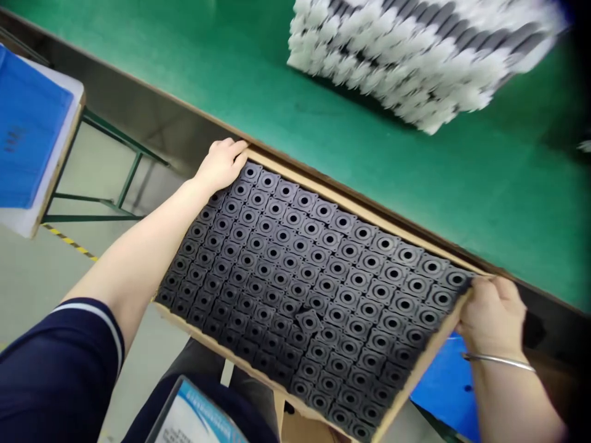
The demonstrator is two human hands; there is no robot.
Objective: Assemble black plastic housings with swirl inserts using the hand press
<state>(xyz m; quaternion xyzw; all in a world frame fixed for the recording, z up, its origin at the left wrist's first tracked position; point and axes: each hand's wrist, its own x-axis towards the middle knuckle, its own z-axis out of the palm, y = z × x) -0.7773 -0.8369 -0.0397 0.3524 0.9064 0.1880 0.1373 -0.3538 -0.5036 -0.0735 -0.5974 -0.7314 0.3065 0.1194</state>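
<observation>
A flat cardboard tray (351, 206) is held in the air at the near edge of a green table (258, 86). It is packed with rows of several small black square parts (318, 289), each with a round hole. One part near the middle lies turned out of line. My left hand (222, 163) grips the tray's far left corner. My right hand (492, 314), with a thin metal bangle on the wrist, grips the right end.
A pile of white and grey parts (415, 55) lies on the green table at the back right. A blue bin (28, 123) rests on a side stand at the left. Another blue bin (446, 384) sits below the tray's right end. A cardboard box (305, 424) is underneath.
</observation>
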